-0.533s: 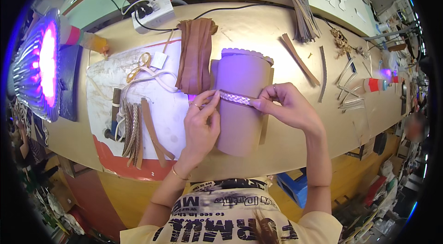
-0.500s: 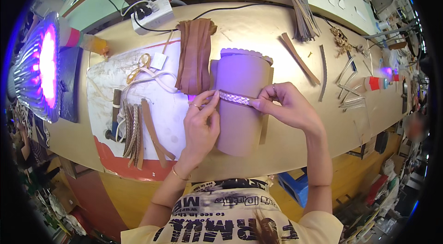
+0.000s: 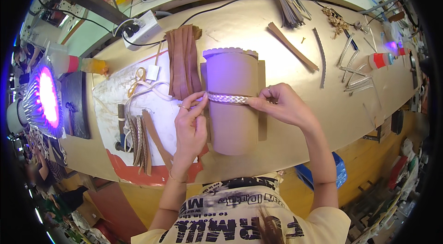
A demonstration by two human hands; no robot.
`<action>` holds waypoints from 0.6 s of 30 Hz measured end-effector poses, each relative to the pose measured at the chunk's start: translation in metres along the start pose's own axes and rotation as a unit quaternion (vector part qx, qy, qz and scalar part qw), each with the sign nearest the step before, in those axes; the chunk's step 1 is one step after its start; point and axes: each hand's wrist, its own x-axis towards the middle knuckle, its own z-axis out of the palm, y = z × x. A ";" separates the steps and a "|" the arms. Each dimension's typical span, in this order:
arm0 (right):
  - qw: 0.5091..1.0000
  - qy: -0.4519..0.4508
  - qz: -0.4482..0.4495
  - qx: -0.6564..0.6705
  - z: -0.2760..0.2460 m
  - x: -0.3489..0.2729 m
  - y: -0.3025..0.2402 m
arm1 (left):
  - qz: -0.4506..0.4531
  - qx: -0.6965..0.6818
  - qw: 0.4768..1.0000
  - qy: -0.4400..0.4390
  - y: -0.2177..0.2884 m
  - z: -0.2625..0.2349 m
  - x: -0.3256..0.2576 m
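A pale, shiny braided strip (image 3: 228, 99) lies across the front of a tan, rounded form (image 3: 233, 128) with a scalloped far edge. Beneath the strip, a thin brown band shows along its edge. My left hand (image 3: 191, 126) pinches the strip's left end between thumb and forefinger, at the form's left side. Opposite it, my right hand (image 3: 284, 105) pinches the right end the same way. Just left of the form lies a bundle of brown leather strips (image 3: 183, 64). Several braided strips (image 3: 138, 138) rest near my left wrist, beside a dark-handled tool (image 3: 122, 124).
At the left stands a glowing lamp (image 3: 46, 98) near a dark slab (image 3: 76, 105). A white power strip (image 3: 144, 29) with cables sits at the back left. Loose strips (image 3: 293, 45), silvery braids (image 3: 353, 75) and a red-capped bottle (image 3: 380, 60) lie to the right.
The whole view has shifted and turned slightly. The braided strip now runs more level across the form in the picture. Both hands keep their pinch on its ends.
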 end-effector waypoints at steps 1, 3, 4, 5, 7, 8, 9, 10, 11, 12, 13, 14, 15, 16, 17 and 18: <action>0.998 0.006 -0.027 0.060 0.003 -0.001 0.008 | -0.001 0.003 1.000 -0.004 0.000 0.000 0.000; 0.987 0.019 -0.054 0.150 0.009 -0.003 0.024 | -0.003 -0.001 1.000 -0.001 0.000 0.000 0.000; 0.981 0.010 -0.071 0.179 0.010 -0.003 0.032 | -0.012 -0.006 1.000 -0.001 0.001 0.001 0.000; 0.977 0.004 -0.072 0.199 0.011 -0.004 0.038 | -0.004 0.001 1.000 0.000 0.001 0.001 0.000; 0.971 0.001 -0.077 0.226 0.012 -0.005 0.046 | -0.006 0.004 1.000 0.003 0.002 0.003 -0.001; 0.969 0.003 -0.080 0.234 0.014 -0.005 0.048 | 0.000 0.014 1.000 0.002 0.002 0.003 -0.001; 0.967 0.006 -0.083 0.240 0.015 -0.005 0.049 | 0.002 0.020 1.000 0.002 0.002 0.003 -0.001; 0.967 0.006 -0.079 0.242 0.017 -0.004 0.049 | 0.004 0.026 1.000 0.003 0.003 0.004 -0.002; 0.968 0.006 -0.074 0.241 0.019 -0.004 0.049 | 0.001 0.029 1.000 0.002 0.003 0.004 -0.002; 0.967 0.006 -0.078 0.241 0.020 -0.003 0.049 | -0.001 0.033 0.999 0.002 0.003 0.004 -0.002; 0.968 0.006 -0.065 0.243 0.021 -0.003 0.048 | -0.004 0.036 0.999 0.002 0.003 0.004 -0.002; 0.967 0.007 -0.060 0.246 0.022 -0.002 0.048 | -0.004 0.037 0.999 0.003 0.003 0.004 -0.002; 0.967 0.007 -0.059 0.249 0.023 -0.002 0.048 | -0.005 0.038 0.999 0.004 0.003 0.004 -0.002; 0.968 0.008 -0.052 0.247 0.023 -0.002 0.048 | -0.005 0.039 0.999 0.005 0.003 0.004 -0.002; 0.968 0.009 -0.050 0.245 0.023 -0.001 0.048 | 0.001 0.047 0.999 0.006 0.002 0.005 -0.003; 0.970 0.009 -0.043 0.239 0.024 -0.001 0.049 | 0.007 0.054 0.998 0.006 0.002 0.005 -0.003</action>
